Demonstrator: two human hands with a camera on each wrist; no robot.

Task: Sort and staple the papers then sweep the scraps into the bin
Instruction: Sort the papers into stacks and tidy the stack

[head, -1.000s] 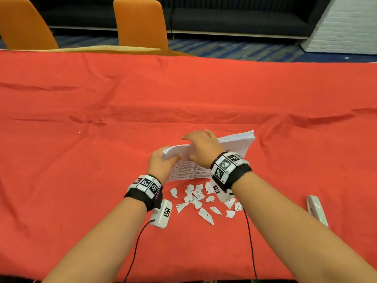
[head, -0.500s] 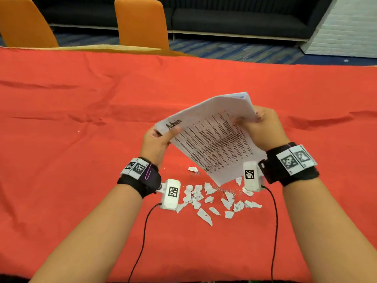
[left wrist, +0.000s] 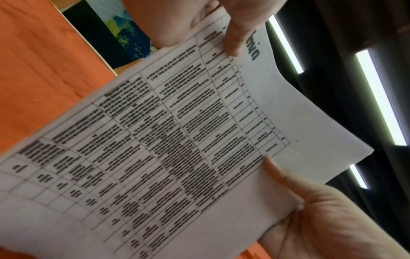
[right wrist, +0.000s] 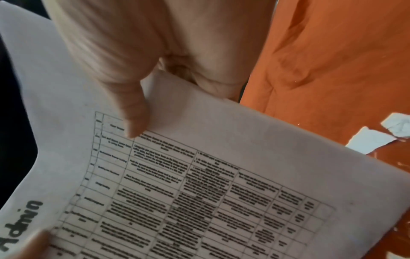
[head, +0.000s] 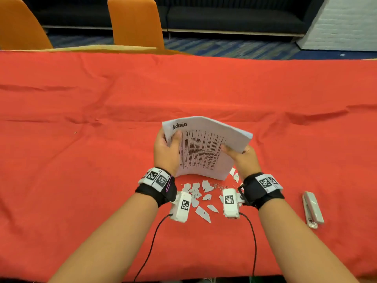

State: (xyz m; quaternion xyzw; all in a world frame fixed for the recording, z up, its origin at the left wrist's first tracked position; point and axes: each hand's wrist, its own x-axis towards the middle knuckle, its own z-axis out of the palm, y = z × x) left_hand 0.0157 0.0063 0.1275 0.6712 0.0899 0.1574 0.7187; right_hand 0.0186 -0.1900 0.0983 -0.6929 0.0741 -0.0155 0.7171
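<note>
A stack of white printed papers (head: 204, 148) headed "Admin" in handwriting is held up over the red tablecloth (head: 102, 160). My left hand (head: 167, 149) grips its left edge, thumb on the top sheet. My right hand (head: 239, 156) grips the right edge lower down. The left wrist view shows the table-printed sheet (left wrist: 177, 140) with my left hand (left wrist: 230, 35) on the heading end and my right hand (left wrist: 310, 210) opposite. In the right wrist view my right hand (right wrist: 137, 98) pinches the stack (right wrist: 199, 192). Torn paper scraps (head: 201, 196) lie below the stack, between my wrists.
A white stapler (head: 312, 209) lies on the cloth to the right of my right wrist. Loose staples (head: 219, 185) are scattered among the scraps. Two orange chairs (head: 135, 21) stand beyond the table's far edge. No bin is in view.
The stack has come up off the table into both hands. Since half a second ago it has turned more square to me and sunk lower, with my right hand closer in.
</note>
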